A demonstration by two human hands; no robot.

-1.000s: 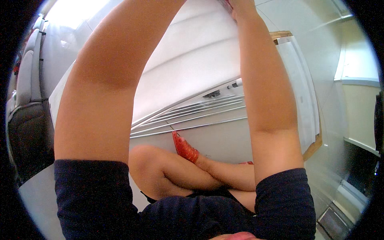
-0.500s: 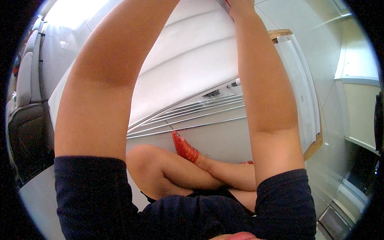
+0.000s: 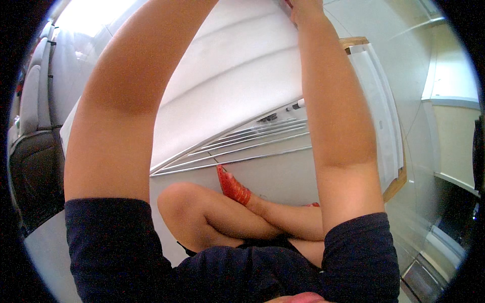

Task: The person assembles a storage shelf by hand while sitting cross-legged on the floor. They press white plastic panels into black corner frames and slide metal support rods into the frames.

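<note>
A large white panel (image 3: 227, 101) with soft grey creases lies tilted in front of me between my arms. Thin metal rods (image 3: 242, 146) fan out along its near edge, just above the floor. Only part of my right hand (image 3: 307, 9) shows at the top edge, at the panel's far right side. Its fingers are curled round a narrow greyish thing that I cannot make out. My left arm (image 3: 126, 91) reaches forward over the panel's left side, and that hand is beyond the top of the picture.
My crossed legs (image 3: 212, 214) and a red shoe (image 3: 233, 186) are close to the rods. To the right, white sheeting (image 3: 379, 101) lies over a wooden edge (image 3: 396, 187). Dark-grey padded seats (image 3: 38, 166) stand at the left; a pale cabinet (image 3: 454, 146) is at the far right.
My left arm has shifted slightly to the left, and the panel's near-left corner has moved a little left and down. My right arm has barely moved.
</note>
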